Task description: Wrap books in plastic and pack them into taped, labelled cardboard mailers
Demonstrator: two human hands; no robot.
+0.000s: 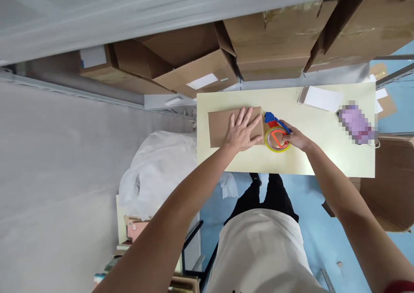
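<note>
A closed brown cardboard box (220, 127) lies on the left part of the pale yellow table (330, 159). My left hand (242, 131) rests flat on the box's right half, fingers spread. Just off the box's right end is a tape dispenser (273, 120), blue and orange-red with a roll of yellow-edged tape. My right hand (295, 137) has its fingers wrapped round the dispenser's handle. The dispenser's blue head is close to the box's right edge; whether tape joins the two cannot be made out.
A white flat box (323, 98) and a blurred purple item (357, 124) lie on the table's right side. Behind, a shelf holds large cartons (197, 75). White plastic wrapping (158, 172) bulges at left. An open carton (388, 185) stands at right.
</note>
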